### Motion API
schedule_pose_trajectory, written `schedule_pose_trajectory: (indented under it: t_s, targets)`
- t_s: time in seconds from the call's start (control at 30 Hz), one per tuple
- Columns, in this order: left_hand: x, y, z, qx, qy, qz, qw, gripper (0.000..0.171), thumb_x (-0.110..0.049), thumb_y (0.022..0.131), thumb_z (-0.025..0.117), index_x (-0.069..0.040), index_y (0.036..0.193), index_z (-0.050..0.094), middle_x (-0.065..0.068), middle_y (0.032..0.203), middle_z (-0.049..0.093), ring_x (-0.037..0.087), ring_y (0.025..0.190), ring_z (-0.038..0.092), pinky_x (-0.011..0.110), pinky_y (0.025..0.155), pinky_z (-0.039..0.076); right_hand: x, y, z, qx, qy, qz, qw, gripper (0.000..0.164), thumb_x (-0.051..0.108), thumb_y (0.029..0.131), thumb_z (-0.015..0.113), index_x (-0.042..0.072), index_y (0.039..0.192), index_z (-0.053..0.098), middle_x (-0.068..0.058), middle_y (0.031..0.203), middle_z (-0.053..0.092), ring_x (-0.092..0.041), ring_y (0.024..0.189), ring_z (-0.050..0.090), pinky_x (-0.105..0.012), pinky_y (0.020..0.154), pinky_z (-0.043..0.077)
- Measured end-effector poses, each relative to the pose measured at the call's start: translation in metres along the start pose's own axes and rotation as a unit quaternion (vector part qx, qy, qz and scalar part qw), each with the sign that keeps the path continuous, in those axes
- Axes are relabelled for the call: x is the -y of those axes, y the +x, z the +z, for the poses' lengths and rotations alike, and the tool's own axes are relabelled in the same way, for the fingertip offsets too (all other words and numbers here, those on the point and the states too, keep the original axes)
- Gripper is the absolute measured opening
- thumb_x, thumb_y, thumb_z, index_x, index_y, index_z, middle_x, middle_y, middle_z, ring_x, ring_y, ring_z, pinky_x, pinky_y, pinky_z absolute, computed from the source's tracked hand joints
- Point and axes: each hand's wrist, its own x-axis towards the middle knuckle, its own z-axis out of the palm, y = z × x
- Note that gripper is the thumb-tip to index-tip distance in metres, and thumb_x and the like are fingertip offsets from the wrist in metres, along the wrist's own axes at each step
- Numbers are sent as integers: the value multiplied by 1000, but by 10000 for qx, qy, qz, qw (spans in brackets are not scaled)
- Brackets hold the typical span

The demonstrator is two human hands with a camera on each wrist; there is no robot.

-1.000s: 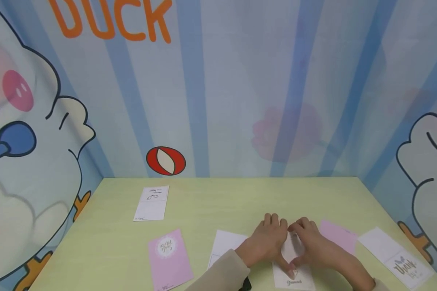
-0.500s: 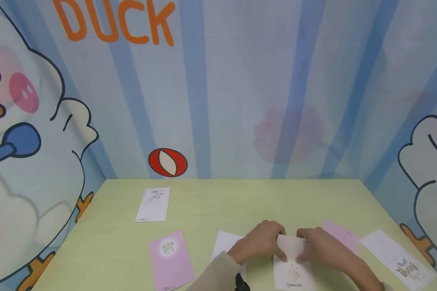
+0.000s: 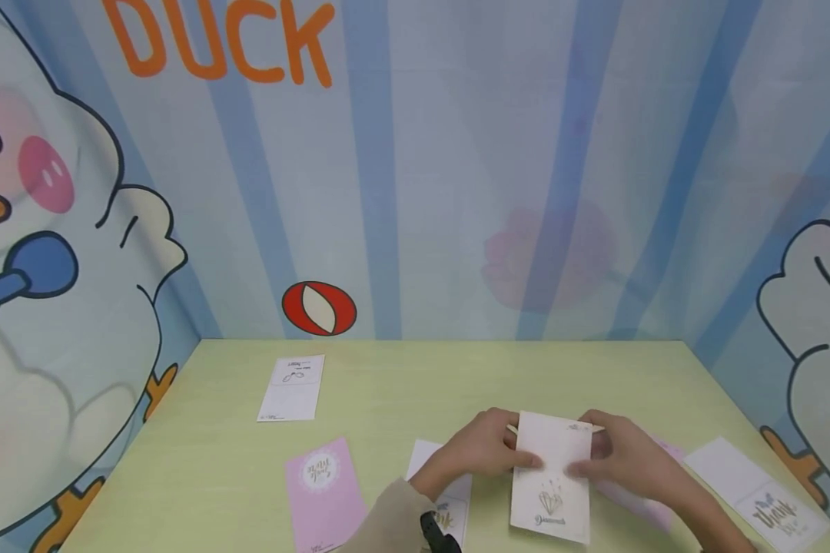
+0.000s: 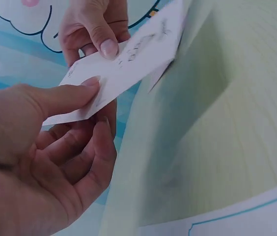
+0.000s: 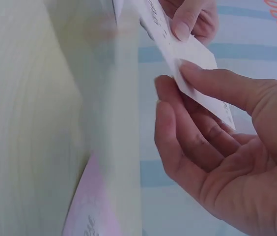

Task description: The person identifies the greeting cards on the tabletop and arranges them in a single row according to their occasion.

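A white greeting card (image 3: 552,449) with a gold diamond print and lettering near its lower end is held up between both hands. My left hand (image 3: 477,445) pinches its left edge, thumb on the printed face and fingers behind. On the opposite edge, my right hand (image 3: 629,457) grips the same way. In the left wrist view, the card (image 4: 114,73) tilts over the tabletop, and a second layer stands apart at its lower end. The right wrist view shows the right thumb pressed on the card (image 5: 200,54), fingers curled beneath it.
On the pale green table (image 3: 401,384) lie a pink card (image 3: 328,499) at left and a white card (image 3: 290,399) farther back. Another white card (image 3: 459,491) is partly hidden by the left arm. At right are a pink card (image 3: 639,503) and a white "thank" card (image 3: 754,491).
The hands were close together over the card lying on the table. They have spread to its two side edges and raised it, its printed face tilted up toward the head camera.
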Motion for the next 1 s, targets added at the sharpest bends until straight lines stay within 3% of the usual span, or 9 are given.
schedule_pose_trajectory:
  t_s: [0.1, 0.23, 0.33, 0.4, 0.5, 0.63, 0.83, 1.0]
  targets:
    - [0, -5, -7, -53, -495, 35, 9988, 30, -16, 94, 80, -12, 123, 73, 7, 89, 81, 6, 72, 71, 20, 65, 50, 2, 0, 0, 27, 619, 4, 9981, 62, 19, 90, 84, -13, 133, 53, -18, 112, 77, -18, 96, 77, -29, 74, 61]
    - [1, -10, -16, -71, -1169, 69, 9931, 14, -12, 97, 76, -10, 109, 69, 2, 74, 74, 7, 72, 70, 23, 73, 57, 7, -1, 2, -216, 733, 97, 9970, 57, 17, 93, 81, -12, 135, 57, -20, 118, 75, -28, 106, 76, -30, 77, 62]
    - [2, -13, -21, -222, -1618, 18, 9866, 19, -6, 96, 75, -4, 113, 68, 6, 79, 74, 15, 81, 75, 31, 82, 64, 10, 0, 3, -375, 839, 192, 9956, 52, 21, 94, 79, -9, 132, 62, -19, 120, 75, -30, 109, 76, -31, 79, 62]
    - [2, -14, -23, -383, -1807, -42, 9828, 28, -3, 95, 75, 0, 122, 68, 13, 94, 79, 22, 92, 79, 36, 86, 65, 11, 1, 4, -413, 1006, 279, 9937, 48, 24, 95, 79, -8, 128, 64, -16, 118, 76, -28, 105, 78, -32, 80, 61]
    - [2, -18, -28, -631, -1884, -155, 9799, 44, -5, 93, 78, 3, 134, 65, 17, 107, 79, 25, 97, 79, 38, 87, 65, 13, 3, 6, -493, 1208, 395, 9907, 43, 25, 96, 78, -7, 120, 64, -11, 110, 77, -23, 94, 79, -34, 81, 62]
    - [0, -25, -37, -859, -2013, -282, 9754, 41, -8, 90, 81, 2, 128, 70, 14, 104, 80, 20, 91, 78, 36, 84, 65, 17, 8, 11, -641, 1358, 376, 9879, 40, 23, 95, 80, -8, 115, 64, -10, 104, 78, -25, 88, 79, -34, 81, 63]
    - [-2, -33, -51, -1152, -2289, -448, 9656, 25, -5, 85, 85, -1, 108, 76, 13, 94, 81, 13, 78, 75, 31, 75, 64, 29, 16, 18, -788, 1641, 251, 9830, 39, 22, 93, 82, -8, 110, 64, -9, 99, 79, -26, 85, 80, -35, 80, 65]
    - [1, -40, -63, -1450, -2211, -660, 9622, 21, -8, 83, 88, -1, 100, 79, 11, 88, 81, 13, 72, 75, 31, 70, 65, 41, 25, 23, -773, 1964, 207, 9772, 37, 17, 92, 82, -8, 111, 64, -6, 95, 80, -24, 84, 80, -36, 81, 65]
